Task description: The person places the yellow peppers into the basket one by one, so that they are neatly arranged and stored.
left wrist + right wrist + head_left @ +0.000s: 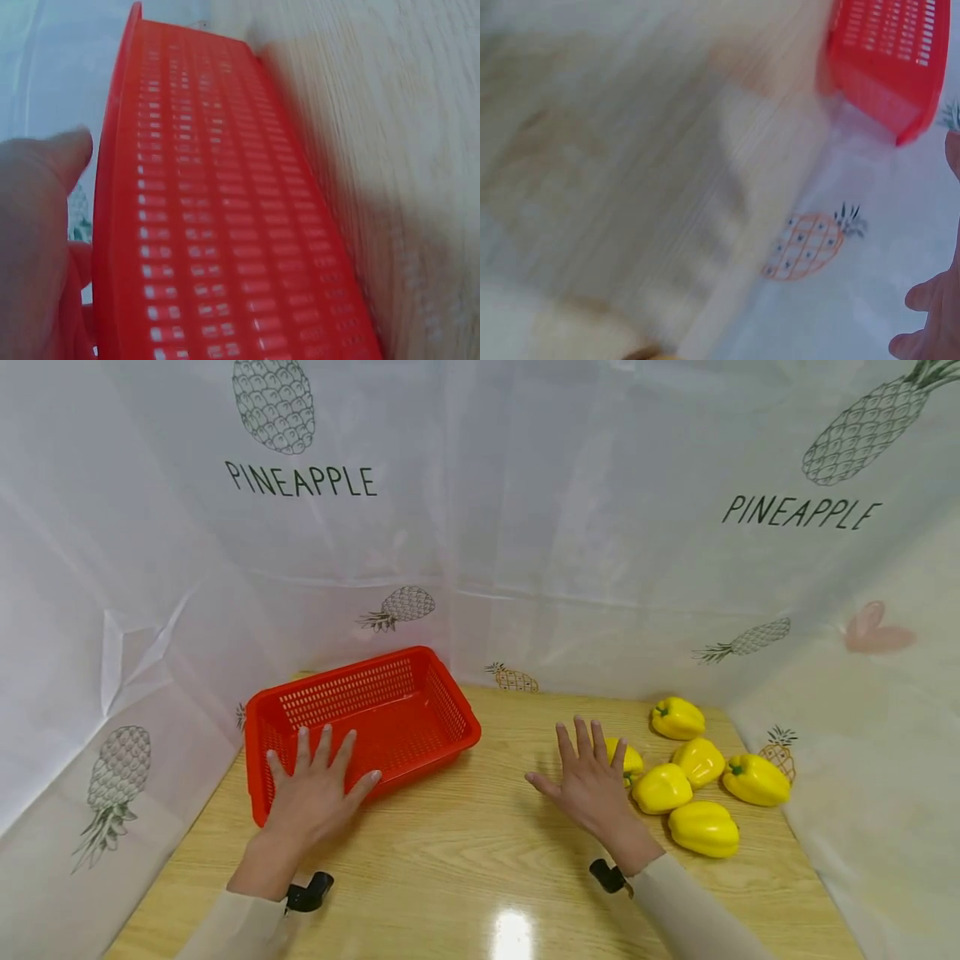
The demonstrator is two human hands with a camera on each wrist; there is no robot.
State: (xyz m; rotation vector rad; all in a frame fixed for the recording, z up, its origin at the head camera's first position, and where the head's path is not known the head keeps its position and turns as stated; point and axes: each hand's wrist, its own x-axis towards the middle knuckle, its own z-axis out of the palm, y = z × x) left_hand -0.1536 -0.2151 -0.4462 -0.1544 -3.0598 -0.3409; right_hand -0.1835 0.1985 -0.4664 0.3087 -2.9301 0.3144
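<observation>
My left hand (313,797) is spread over the near side of a red plastic basket (363,775), its fingers overlapping the basket's inside in the head view. In the left wrist view, the thumb (71,154) shows beside the rim and the slotted wall (225,202) fills the middle. My right hand (588,785) hovers over the table with fingers spread and nothing held. Just right of it lie several yellow bell peppers (662,789), one (628,762) partly hidden behind its fingers. In the right wrist view, fingertips (922,296) show at the right edge.
The light wood table (480,843) reaches back to a white plastic sheet (525,527) printed with pineapples, which also rises at both sides. One pepper (678,718) lies at the back right; another (756,779) is close to the right-hand sheet. A dark wrist device (309,892) sits on the left wrist.
</observation>
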